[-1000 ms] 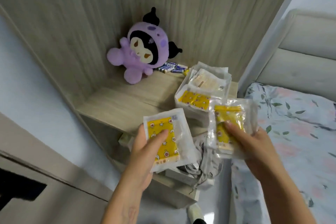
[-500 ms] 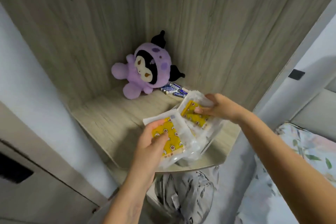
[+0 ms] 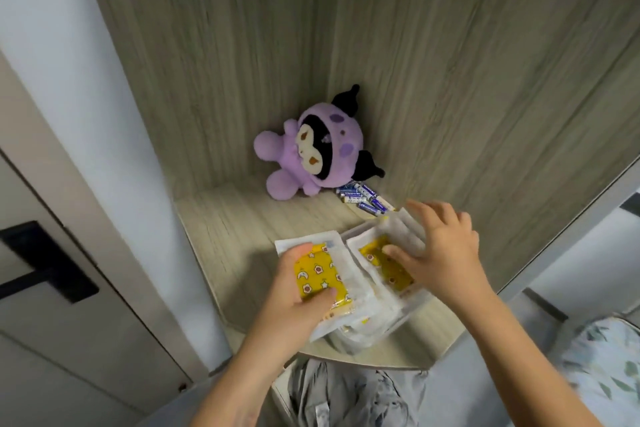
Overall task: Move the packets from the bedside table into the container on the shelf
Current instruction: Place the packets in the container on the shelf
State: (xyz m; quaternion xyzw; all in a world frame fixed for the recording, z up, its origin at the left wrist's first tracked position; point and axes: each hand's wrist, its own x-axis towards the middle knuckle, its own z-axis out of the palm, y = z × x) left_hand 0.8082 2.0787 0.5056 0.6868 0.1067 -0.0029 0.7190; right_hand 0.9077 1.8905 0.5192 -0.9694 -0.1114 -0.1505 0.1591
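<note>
The left hand (image 3: 294, 291) grips a yellow star-printed packet (image 3: 320, 276) over the shelf (image 3: 235, 236), while the right hand (image 3: 440, 253), fingers spread, presses another packet (image 3: 384, 263) into the container (image 3: 391, 326); any print is too blurred to read.

The packet (image 3: 320, 276) under the left hand (image 3: 298, 291) is yellow with white stars, moons and flowers, bordered white. Beyond the right hand (image 3: 440, 253) sit a purple-and-black plush (image 3: 311, 156), blue-and-white batteries (image 3: 363, 198), and pale wood-grain shelf (image 3: 242, 229).
</note>
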